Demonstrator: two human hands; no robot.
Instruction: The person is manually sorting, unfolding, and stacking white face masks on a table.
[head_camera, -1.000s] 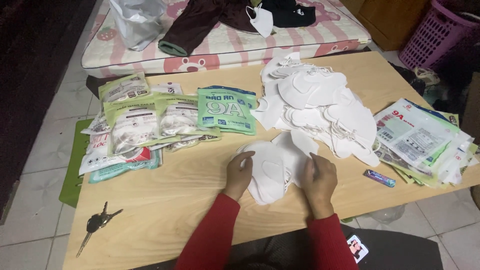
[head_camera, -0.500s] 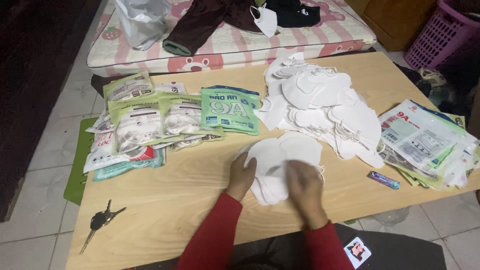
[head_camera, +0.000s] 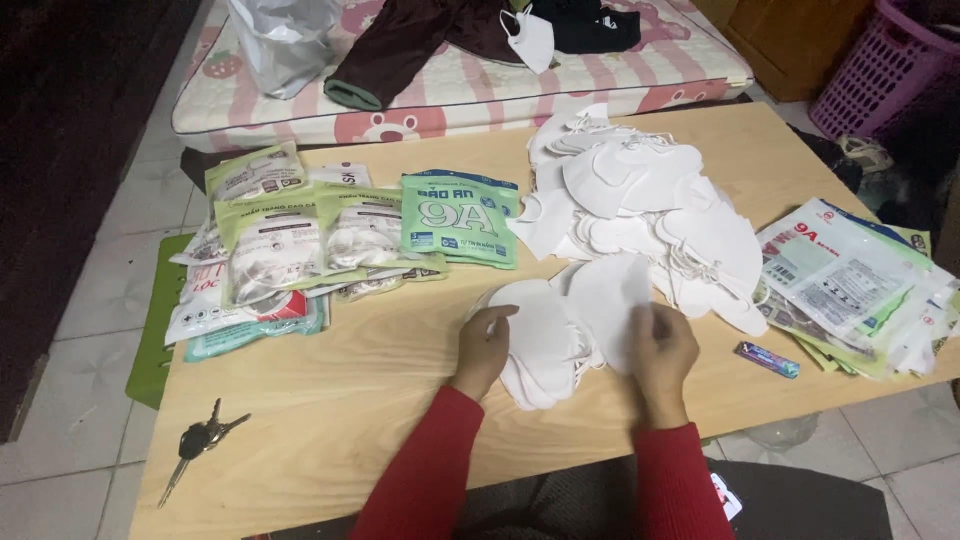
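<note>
Small stack of white fabric face masks (head_camera: 545, 345), counter (head_camera: 330, 400) centre-front: left hand (head_camera: 482, 350) rests on it w/ fingers pressing, right hand (head_camera: 662, 350) pinches one white mask (head_camera: 610, 310) lifted off it. Big loose white mask heap (head_camera: 650, 200) at 12–1 o'clock; green-white sealed mask packets (head_camera: 300, 235) at 10; black keys (head_camera: 200, 440) at 8.

A low wooden table (head_camera: 330, 420) stands on a floor (head_camera: 100, 300) of pale tiles, dimly lit. Behind it lies a mattress (head_camera: 480, 85) in pink and white stripes. A purple basket (head_camera: 880, 70) sits at the far right beside a brown wooden cabinet (head_camera: 790, 40). A green mat (head_camera: 160, 330) lies left of the table.
</note>
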